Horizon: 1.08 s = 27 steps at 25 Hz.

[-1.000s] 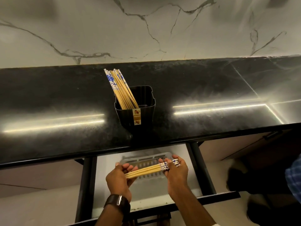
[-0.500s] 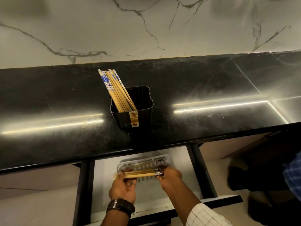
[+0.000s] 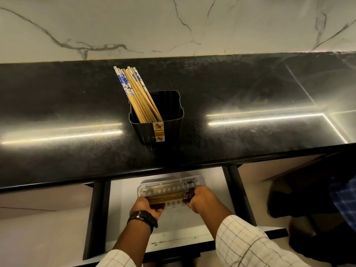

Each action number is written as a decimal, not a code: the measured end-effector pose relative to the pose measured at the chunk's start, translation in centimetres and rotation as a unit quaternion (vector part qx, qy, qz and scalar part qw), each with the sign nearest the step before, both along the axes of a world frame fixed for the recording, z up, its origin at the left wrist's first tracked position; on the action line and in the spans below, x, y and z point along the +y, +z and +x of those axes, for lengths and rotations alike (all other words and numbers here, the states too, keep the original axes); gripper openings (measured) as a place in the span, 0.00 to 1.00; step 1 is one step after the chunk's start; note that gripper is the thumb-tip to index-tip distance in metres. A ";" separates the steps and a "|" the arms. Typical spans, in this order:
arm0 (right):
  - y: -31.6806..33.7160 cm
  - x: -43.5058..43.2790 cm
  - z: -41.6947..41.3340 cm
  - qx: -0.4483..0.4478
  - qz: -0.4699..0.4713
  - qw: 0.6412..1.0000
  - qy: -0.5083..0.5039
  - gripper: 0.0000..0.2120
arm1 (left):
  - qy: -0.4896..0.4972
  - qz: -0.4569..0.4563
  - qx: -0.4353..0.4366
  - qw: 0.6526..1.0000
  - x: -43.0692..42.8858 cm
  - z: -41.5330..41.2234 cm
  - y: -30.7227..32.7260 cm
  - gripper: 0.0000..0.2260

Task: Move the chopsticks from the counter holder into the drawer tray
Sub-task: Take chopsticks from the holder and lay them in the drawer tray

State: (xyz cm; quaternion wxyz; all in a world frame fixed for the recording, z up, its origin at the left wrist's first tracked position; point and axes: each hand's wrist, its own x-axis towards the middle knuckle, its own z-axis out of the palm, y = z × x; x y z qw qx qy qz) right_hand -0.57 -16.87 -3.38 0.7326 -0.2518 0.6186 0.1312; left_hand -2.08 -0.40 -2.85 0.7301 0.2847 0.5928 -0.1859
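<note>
A black square holder (image 3: pixel 169 124) stands on the black counter with several bamboo chopsticks (image 3: pixel 136 93) leaning to its left, blue-and-white ends up. Below, in the open drawer, lies a white slotted tray (image 3: pixel 196 180). A bundle of chopsticks (image 3: pixel 167 197) rests lengthwise low in the tray. My left hand (image 3: pixel 148 207) grips its plain left end and my right hand (image 3: pixel 202 199) grips its patterned right end. One more chopstick lies along the tray's far side.
The black counter edge (image 3: pixel 134 174) overhangs the back of the drawer (image 3: pixel 192 239). Black drawer rails run on both sides. A marble wall stands behind. Another person's checked sleeve (image 3: pixel 344 197) and dark shapes are at the right.
Both hands have carried the bundle forward and down from above the drawer into the tray, levelling it. The camera has tilted slightly.
</note>
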 end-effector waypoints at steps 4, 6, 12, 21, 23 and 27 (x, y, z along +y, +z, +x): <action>0.2 -0.1 0.2 0.020 -0.008 1.000 0.019 0.21 | 0.005 0.000 0.006 1.000 -0.4 0.5 0.1 0.18; 0.2 -0.2 0.1 0.031 -0.032 0.998 0.042 0.18 | 0.005 0.002 0.008 1.000 -0.5 0.6 0.2 0.20; 0.1 0.0 -0.3 0.017 -0.132 0.986 0.104 0.07 | -0.039 0.058 -0.026 0.997 -1.6 0.2 1.2 0.17; -2.2 0.1 -0.8 -0.031 -0.138 0.954 0.265 0.10 | -0.100 0.113 -0.061 0.987 -1.7 -0.2 1.3 0.12; -2.4 0.2 -0.9 -0.030 -0.144 0.951 0.271 0.10 | -0.139 0.124 -0.075 0.980 -2.1 -0.2 1.1 0.13; -1.5 -0.2 -0.8 -0.036 -0.077 0.961 0.263 0.10 | -0.161 0.107 -0.080 0.978 -1.5 -0.2 1.1 0.10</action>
